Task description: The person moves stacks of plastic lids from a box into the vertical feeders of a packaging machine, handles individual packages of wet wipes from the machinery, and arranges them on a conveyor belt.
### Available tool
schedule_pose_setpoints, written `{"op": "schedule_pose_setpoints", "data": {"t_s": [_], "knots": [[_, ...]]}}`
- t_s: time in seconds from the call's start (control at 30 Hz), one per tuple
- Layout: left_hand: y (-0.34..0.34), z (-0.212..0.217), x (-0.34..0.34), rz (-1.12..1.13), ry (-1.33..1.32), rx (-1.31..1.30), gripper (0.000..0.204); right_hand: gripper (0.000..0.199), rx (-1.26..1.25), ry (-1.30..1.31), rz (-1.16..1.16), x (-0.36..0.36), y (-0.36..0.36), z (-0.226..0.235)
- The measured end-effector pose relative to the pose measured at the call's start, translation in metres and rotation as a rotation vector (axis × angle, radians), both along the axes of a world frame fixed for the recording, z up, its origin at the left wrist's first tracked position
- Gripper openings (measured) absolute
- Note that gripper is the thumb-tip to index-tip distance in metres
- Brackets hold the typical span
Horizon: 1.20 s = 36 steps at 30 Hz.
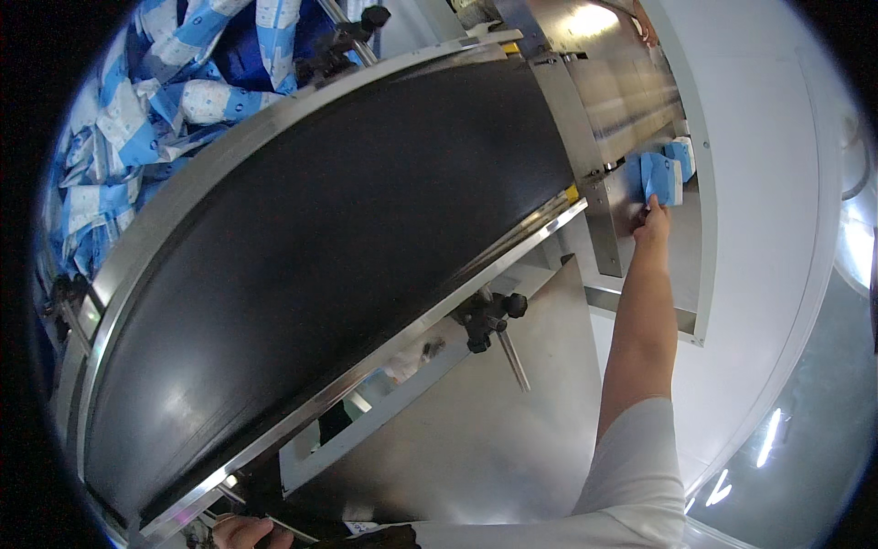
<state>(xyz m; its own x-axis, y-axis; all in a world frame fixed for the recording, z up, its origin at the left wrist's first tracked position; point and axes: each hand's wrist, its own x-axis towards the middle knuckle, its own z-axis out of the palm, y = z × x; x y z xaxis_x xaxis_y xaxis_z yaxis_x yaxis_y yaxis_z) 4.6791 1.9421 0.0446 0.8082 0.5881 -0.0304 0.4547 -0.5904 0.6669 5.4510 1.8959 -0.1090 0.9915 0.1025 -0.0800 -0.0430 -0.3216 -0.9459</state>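
At the far right, my right arm is stretched forward over the metal end plate (625, 188) of a conveyor. My right hand (652, 222) is closed on the near end of a blue-and-white packet (660, 178). Just beyond it, a second blue-and-white packet (681, 156) lies against the side frame. Low at the left, my left hand (247, 532) shows only in part, beside the conveyor's lower rail and a thin metal rod. Its fingers are curled, and what they hold, if anything, is hidden.
A curved black conveyor belt (338, 229) with metal rails fills the middle. Several blue-and-white packets (206, 102) are piled beyond it at the upper left. A black clamp knob (485, 318) juts from the near rail. Someone's hand (645, 25) shows at the top right.
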Motion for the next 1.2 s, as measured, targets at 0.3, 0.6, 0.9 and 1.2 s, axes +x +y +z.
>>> {"op": "schedule_pose_setpoints", "data": {"t_s": [0.3, 0.6, 0.9, 1.2], "knots": [[-0.017, 0.004, 0.003, 0.133, -0.053, 0.125, 0.029, 0.017, 0.176, 0.084, 0.559, -0.251, 0.023, 0.059], [0.063, 0.021, 0.105, -0.006, -0.191, 0.269, 0.041, 0.041, 0.048, 0.137, 0.659, -0.322, 0.002, 0.083], [0.106, -0.012, 0.240, -0.001, 0.398, 0.278, 0.093, 0.050, -0.168, -0.311, 0.847, -0.326, 0.031, 0.071], [0.119, 0.009, 0.140, 0.101, 0.527, 0.538, 0.103, 0.052, -0.015, -0.259, 0.004, -0.068, -0.043, -0.005]]}}
